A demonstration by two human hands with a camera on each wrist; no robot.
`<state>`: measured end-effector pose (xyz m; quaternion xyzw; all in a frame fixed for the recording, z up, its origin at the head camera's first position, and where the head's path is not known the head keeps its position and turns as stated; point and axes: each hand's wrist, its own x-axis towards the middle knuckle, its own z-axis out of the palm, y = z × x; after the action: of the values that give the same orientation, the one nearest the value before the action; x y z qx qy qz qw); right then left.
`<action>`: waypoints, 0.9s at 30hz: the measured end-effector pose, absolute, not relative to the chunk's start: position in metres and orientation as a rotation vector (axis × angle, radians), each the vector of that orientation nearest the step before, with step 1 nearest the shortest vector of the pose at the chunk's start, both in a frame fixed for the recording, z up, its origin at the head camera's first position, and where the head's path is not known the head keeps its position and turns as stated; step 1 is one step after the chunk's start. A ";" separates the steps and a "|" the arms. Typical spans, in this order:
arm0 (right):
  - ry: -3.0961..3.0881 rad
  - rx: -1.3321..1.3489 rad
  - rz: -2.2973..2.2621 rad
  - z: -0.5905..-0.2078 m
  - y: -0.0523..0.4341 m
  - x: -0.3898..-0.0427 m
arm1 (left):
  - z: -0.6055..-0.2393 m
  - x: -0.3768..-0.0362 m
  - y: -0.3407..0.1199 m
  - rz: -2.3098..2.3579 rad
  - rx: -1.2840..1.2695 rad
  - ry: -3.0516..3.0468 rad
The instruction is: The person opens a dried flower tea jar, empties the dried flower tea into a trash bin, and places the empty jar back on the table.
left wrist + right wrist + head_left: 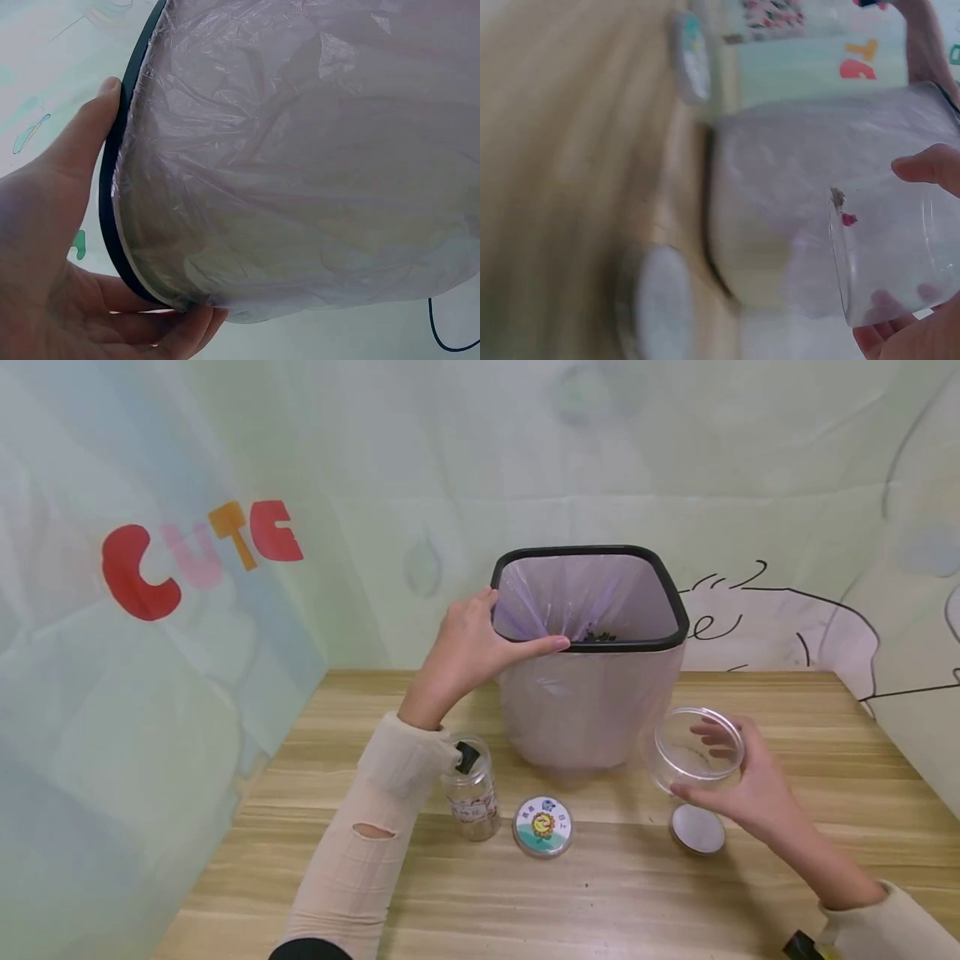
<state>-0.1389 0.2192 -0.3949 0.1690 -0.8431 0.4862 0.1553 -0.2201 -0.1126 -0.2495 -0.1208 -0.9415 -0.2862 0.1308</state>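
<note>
My left hand (468, 639) grips the black rim of a trash bin (585, 710) at its near left corner, with the thumb along the front edge. A thin translucent bag lines the bin and folds over its outside; dark bits lie within. To the right of the bin, my right hand (742, 785) holds a clear, lidless jar (663, 768) just above the table. In the right wrist view, a few dark and red scraps (848, 219) cling near the base of that jar. Below it on the table is a plain whitish lid (698, 829).
A second clear jar (472, 810) with a printed label stands beside my left forearm, partly covered by the sleeve. Next to it lies a lid with a sunflower picture (543, 827). The wooden table (600, 910) meets a printed cloth backdrop (405, 460) behind the bin.
</note>
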 end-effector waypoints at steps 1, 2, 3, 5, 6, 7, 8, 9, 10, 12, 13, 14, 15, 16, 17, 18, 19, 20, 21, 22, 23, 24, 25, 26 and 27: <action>-2.412 0.519 1.407 -0.399 0.217 -0.138 | -0.249 -0.220 -0.113 -0.833 -0.351 -2.736; -2.405 0.551 1.426 -0.403 0.214 -0.137 | -0.249 -0.220 -0.113 -0.835 -0.354 -2.735; -2.400 0.580 1.444 -0.407 0.211 -0.135 | -0.249 -0.220 -0.113 -0.839 -0.358 -2.735; -2.406 0.615 1.470 -0.416 0.206 -0.133 | -0.248 -0.220 -0.113 -0.841 -0.371 -2.739; -2.421 0.621 1.466 -0.420 0.204 -0.132 | -0.248 -0.220 -0.113 -0.842 -0.384 -2.739; -2.437 0.624 1.468 -0.424 0.201 -0.131 | -0.248 -0.220 -0.113 -0.843 -0.402 -2.736; -2.452 0.627 1.465 -0.428 0.199 -0.131 | -0.248 -0.220 -0.113 -0.840 -0.419 -2.735; -2.467 0.631 1.459 -0.431 0.197 -0.130 | -0.248 -0.220 -0.112 -0.841 -0.437 -2.731; -2.487 0.632 1.438 -0.434 0.195 -0.130 | -0.248 -0.220 -0.112 -0.833 -0.456 -2.728; -2.503 0.653 1.416 -0.438 0.190 -0.129 | -0.247 -0.219 -0.112 -0.824 -0.489 -2.720; -2.503 0.673 1.424 -0.440 0.188 -0.128 | -0.247 -0.219 -0.112 -0.822 -0.491 -2.721; -2.500 0.692 1.429 -0.441 0.186 -0.128 | -0.247 -0.218 -0.112 -0.816 -0.491 -2.724; -2.503 0.704 1.430 -0.442 0.183 -0.127 | -0.247 -0.217 -0.113 -0.815 -0.494 -2.723; -2.505 0.718 1.433 -0.443 0.181 -0.127 | -0.246 -0.216 -0.113 -0.811 -0.495 -2.726; -2.504 0.731 1.439 -0.443 0.180 -0.127 | -0.246 -0.215 -0.113 -0.811 -0.494 -2.727; -2.506 0.741 1.444 -0.444 0.178 -0.127 | -0.245 -0.215 -0.113 -0.808 -0.489 -2.737; -2.509 0.746 1.445 -0.445 0.177 -0.127 | -0.245 -0.214 -0.113 -0.806 -0.485 -2.744; -2.515 0.748 1.431 -0.446 0.176 -0.127 | -0.244 -0.213 -0.113 -0.802 -0.480 -2.754; -2.520 0.750 1.418 -0.447 0.175 -0.127 | -0.243 -0.212 -0.113 -0.797 -0.471 -2.770; -2.524 0.753 1.400 -0.448 0.174 -0.128 | -0.243 -0.212 -0.113 -0.790 -0.459 -2.788; -2.523 0.755 1.388 -0.450 0.173 -0.129 | -0.242 -0.211 -0.113 -0.778 -0.446 -2.805; -2.524 0.758 1.378 -0.451 0.172 -0.129 | -0.242 -0.209 -0.113 -0.769 -0.432 -2.824; -2.524 0.761 1.364 -0.452 0.172 -0.130 | -0.241 -0.208 -0.114 -0.762 -0.428 -2.829; -2.526 0.761 1.352 -0.452 0.171 -0.130 | -0.241 -0.207 -0.114 -0.752 -0.420 -2.837; -2.526 0.764 1.352 -0.453 0.171 -0.130 | -0.241 -0.205 -0.115 -0.745 -0.414 -2.843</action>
<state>-0.1300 0.1713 -0.4530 0.2565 -0.8486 0.4542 0.0879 -0.2052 -0.1148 -0.2406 -0.1390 -0.9543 -0.2500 0.0869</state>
